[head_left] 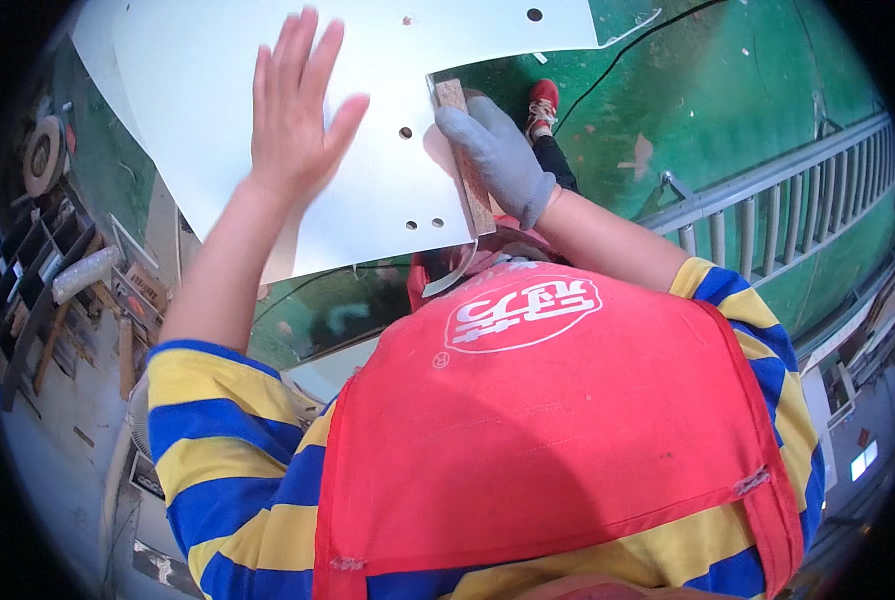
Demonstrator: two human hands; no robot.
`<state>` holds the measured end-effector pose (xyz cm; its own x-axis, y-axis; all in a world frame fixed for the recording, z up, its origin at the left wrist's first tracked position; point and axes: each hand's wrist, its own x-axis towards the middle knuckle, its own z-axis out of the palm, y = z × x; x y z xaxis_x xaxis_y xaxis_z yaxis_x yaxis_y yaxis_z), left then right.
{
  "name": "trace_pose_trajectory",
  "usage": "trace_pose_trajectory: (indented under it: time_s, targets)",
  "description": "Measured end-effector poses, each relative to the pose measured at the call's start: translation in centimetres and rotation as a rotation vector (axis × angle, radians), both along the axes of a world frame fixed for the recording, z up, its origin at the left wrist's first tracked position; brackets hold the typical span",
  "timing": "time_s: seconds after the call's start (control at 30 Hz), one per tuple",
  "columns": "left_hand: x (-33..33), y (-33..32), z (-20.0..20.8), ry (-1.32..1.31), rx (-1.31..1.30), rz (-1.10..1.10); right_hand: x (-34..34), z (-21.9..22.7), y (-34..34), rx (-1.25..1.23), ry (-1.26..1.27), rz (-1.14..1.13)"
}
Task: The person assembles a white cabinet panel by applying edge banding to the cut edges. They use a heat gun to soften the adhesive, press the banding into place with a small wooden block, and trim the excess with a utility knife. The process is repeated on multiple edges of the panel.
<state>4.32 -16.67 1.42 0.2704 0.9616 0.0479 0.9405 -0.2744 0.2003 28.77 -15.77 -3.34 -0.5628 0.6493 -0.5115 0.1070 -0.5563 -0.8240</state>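
Note:
A large white panel (197,90) with several small round dark holes lies in front of me. My left hand (295,130), bare, is over its face with fingers stretched out; whether the palm presses on it I cannot tell. My right hand (502,150), in a grey glove, is closed round a narrow brown wooden strip (476,195) at the panel's right edge. The thumb lies over the strip's upper part, while the other fingers are mostly hidden. Near the strip's lower end a thin white band (454,270) curls away from the panel's corner.
Along the right runs a metal roller conveyor (772,215) above the green floor (727,90). A black cable (622,62) crosses the floor near a red shoe (542,108). At the left are a round roll (43,157), a dark rack (29,265) and wood scraps.

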Motion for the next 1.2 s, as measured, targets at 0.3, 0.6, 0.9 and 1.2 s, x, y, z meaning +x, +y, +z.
trace_pose_trajectory:
  time_s: [0.3, 0.6, 0.9, 1.2]
  targets:
    - [0.6, 3.2, 1.2, 0.04, -0.044, 0.074, 0.0, 0.4, 1.7, 0.709, -0.225, 0.318]
    - [0.2, 3.3, 1.0, 0.015, -0.057, 0.082, 0.1, 1.8, 3.2, 0.236, -0.18, 0.481]
    - [0.6, 2.9, 1.0, 0.015, -0.036, 0.092, 0.5, 0.5, 3.4, 0.569, -0.086, 0.577]
    - [0.4, 2.7, 0.4, -0.013, 0.048, 0.134, 0.9, 1.6, -1.8, -0.724, 0.321, 0.005]
